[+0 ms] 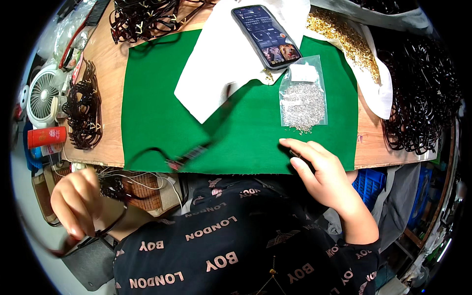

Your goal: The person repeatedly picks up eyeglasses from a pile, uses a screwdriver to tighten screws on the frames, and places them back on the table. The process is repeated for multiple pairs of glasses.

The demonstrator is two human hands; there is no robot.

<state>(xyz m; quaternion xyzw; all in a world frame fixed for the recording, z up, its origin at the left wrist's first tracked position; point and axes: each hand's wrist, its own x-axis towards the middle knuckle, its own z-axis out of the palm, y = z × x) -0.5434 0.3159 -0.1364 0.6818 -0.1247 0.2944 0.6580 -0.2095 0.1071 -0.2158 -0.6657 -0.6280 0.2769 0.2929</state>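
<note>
At the left, my left hand is closed on a dark eyeglass frame, smeared by motion; its curved dark parts stick out on both sides of the fist. Another dark eyeglass frame, also blurred, shows over the front left of the green mat, apart from both hands. My right hand is at the mat's front right edge, thumb and fingers bent around something thin and dark, mostly hidden. Just beyond its fingertips lies a clear bag of tiny silver metal parts, some spilled at its near end.
A phone with its screen lit lies on white paper. Small gold-coloured parts fill a white sheet at the far right. Dark eyeglass frames are heaped at the right, left and back left. A white fan stands left.
</note>
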